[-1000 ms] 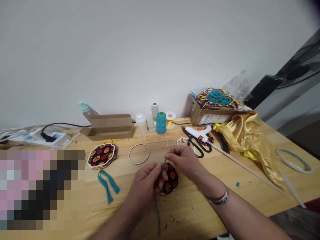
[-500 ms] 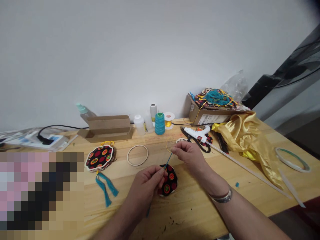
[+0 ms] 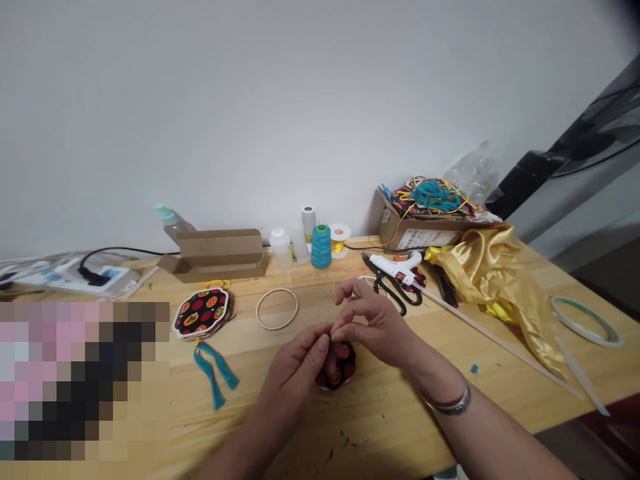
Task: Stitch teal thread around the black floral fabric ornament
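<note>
My left hand (image 3: pixel 300 367) is closed, thumb and forefinger pinched at the upper edge of a small black fabric piece (image 3: pixel 345 370) with red and orange round motifs. The teal thread seen in both hands a moment before is now hidden between the fingers. Against the left thumb tip, my right hand (image 3: pixel 373 323) pinches with thumb and forefinger, its other fingers raised and curled. What that pinch holds is too small to make out. A bracelet (image 3: pixel 453 403) circles the right wrist. Part of the fabric piece is covered by the left hand.
Left lie a stack of patterned pieces (image 3: pixel 204 313) with a teal tassel (image 3: pixel 213 377) and a wooden ring (image 3: pixel 277 309). Behind stand a teal thread cone (image 3: pixel 321 247) and an open carton (image 3: pixel 223 267). Rightward are a glue gun (image 3: pixel 397 267), scissors (image 3: pixel 400 297) and gold cloth (image 3: pixel 493 273).
My right hand has come down and left to meet the left fingertips. The teal thread, stretched between the hands before, no longer shows. My left hand has barely moved.
</note>
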The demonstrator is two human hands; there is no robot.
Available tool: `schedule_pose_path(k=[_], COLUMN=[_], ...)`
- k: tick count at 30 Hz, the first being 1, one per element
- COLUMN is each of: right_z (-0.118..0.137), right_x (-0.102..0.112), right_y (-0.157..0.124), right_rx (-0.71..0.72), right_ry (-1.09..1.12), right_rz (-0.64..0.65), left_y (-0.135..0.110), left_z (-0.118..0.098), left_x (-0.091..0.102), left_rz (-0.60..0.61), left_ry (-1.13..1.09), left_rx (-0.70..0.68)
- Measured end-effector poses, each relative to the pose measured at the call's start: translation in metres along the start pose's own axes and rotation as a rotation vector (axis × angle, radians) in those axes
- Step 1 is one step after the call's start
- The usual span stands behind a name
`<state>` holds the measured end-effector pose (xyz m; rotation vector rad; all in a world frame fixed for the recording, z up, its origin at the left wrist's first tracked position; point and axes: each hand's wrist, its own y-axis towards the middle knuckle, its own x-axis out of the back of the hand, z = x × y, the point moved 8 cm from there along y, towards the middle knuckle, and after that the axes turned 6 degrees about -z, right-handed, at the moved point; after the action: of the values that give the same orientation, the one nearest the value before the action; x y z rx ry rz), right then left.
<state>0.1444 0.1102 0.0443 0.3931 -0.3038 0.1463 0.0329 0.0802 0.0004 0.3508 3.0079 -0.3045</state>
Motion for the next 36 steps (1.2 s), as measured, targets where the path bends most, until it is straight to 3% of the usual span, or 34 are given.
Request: schedule_pose_path(k=[4, 16, 19, 21, 23, 26, 30, 33, 36], right_z=[-0.001, -0.003, -0.005, -0.008, -0.013, -0.023, -0.031, -0.028, -0.026], right_x=[-0.002, -0.006, 0.008, 0.025, 0.032, 0.013, -0.023, -0.037, -0.040], right_y=[0.000, -0.002, 0.002, 0.004, 0.004, 0.003, -0.006, -0.008, -0.005], right_rx=[-0.009, -0.008, -0.022, -0.031, -0.034, -0.025, 0.081, 0.160, 0.173], right_ry=[0.000, 0.007, 0.003, -0.021, -0.112, -0.390, -0.793, -0.899, -0.864], right_rz=[-0.012, -0.036, -0.159, -0.296, -0.345, -0.160, 0.070, 0.149, 0.175], left_y=[0.001, 0.002, 0.001, 0.001, 0.002, 0.005, 0.008, 0.008, 0.007], left_z=[0.002, 0.006, 0.008, 0.007, 0.001, -0.008, -0.004, 0.003, 0.008], left_x=[0.000, 0.005, 0.009, 0.015, 0.022, 0.030, 0.026, 0.020, 0.014], left_rz=[-0.028, -0.050, -0.090, -0.136, -0.175, -0.169, -0.089, -0.046, -0.023], left_ry=[-0.006, 0.055, -0.062, -0.215, -0.397, -0.621, -0.774, -0.730, -0.679], left_rx=[0.060, 0.064, 0.085, 0.097, 0.091, 0.112, 0.242, 0.281, 0.290])
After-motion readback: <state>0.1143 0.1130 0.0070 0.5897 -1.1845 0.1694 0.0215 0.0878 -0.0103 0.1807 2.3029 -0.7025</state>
